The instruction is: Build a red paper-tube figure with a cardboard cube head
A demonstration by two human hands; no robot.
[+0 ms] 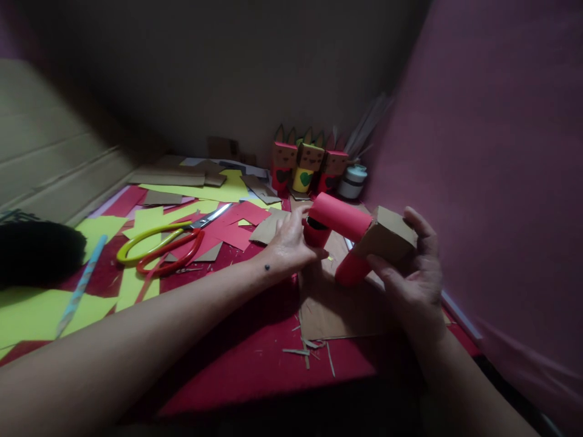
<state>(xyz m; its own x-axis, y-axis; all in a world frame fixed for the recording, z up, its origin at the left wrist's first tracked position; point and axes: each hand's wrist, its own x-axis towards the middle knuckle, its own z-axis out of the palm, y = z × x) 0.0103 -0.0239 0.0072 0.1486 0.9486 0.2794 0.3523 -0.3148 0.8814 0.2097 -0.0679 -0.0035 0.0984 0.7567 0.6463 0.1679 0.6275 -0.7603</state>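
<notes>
Table (209,388), red-topped, cluttered left and rear. On its near right, a cardboard sheet (344,315), with the held work raised over it. Left hand (291,243) half closed, curled about the open-ended red tube (317,238); far fingers hidden. Right hand (412,279) wrapped round the cardboard box (392,227), thumb low in front, fingers round the far side. Upper red tube (344,216) lies slantwise between the hands, right end against the box. Lower red piece (351,270) shows under the box; cannot tell what joins any of these.

On handling, my judgement: steady the box by its edges, palm loose, so its sides don't cave. Light, even pressure on the tubes; paper walls likely dent under a thumb. Line up tube end and box face squarely before pressing, and work low over the cardboard sheet for support.

Counts, big to small: one table; one cardboard sheet beneath the work; yellow paper (200,191), overlapping, no safe count; one pair of scissors (197,228), blades slightly apart; three box-headed figures (311,156), two red-bodied, one yellow; one striped pencil-like stick (84,282); one pale lidded pot (355,176); one box in hand; three red pieces about it; several thin offcuts (296,351) near the front edge, too tangled to number.
</notes>
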